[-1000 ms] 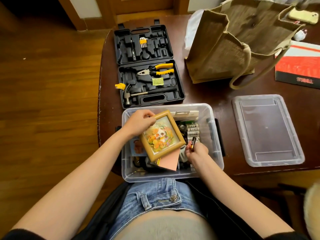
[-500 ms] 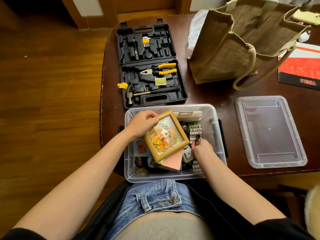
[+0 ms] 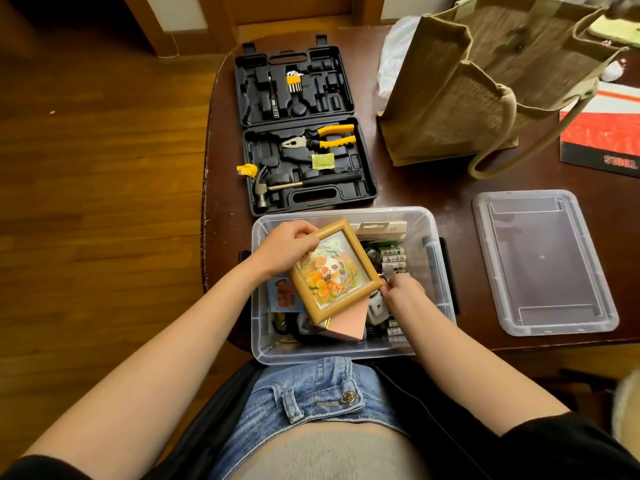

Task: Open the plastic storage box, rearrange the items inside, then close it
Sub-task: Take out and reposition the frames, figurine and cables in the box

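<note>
The clear plastic storage box stands open at the table's near edge, right in front of me. Its clear lid lies flat on the table to the right. My left hand grips the top left corner of a small wooden picture frame and holds it tilted above the box. My right hand is inside the box by the frame's right corner, pinching a small dark item that is mostly hidden. A row of batteries, a pink card and other small items lie in the box.
An open black tool case with pliers and a hammer lies just beyond the box. A tan fabric tote bag stands at the back right, with a red and white booklet at the far right. Wooden floor lies left of the table.
My right hand has moved up and deeper into the box toward the batteries with the small dark item. The frame in my left hand has stayed almost where it was.
</note>
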Tool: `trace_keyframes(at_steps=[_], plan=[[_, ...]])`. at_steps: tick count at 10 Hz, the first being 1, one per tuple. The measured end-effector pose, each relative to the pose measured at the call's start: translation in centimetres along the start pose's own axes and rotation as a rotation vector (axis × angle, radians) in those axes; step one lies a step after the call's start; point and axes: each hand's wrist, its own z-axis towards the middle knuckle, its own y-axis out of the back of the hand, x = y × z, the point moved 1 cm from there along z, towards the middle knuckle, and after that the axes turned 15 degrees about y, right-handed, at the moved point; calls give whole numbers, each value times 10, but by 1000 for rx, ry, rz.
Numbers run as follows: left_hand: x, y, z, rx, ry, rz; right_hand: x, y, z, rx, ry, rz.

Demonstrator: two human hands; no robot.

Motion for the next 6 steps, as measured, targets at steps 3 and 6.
trace_keyframes(at_steps=[3,6], plan=[[1,-1,1,11,-6,5,23,0,-7,-178,-224,427],[0,0,1,8,-12,21,31,3,-15,226,-66,-95]])
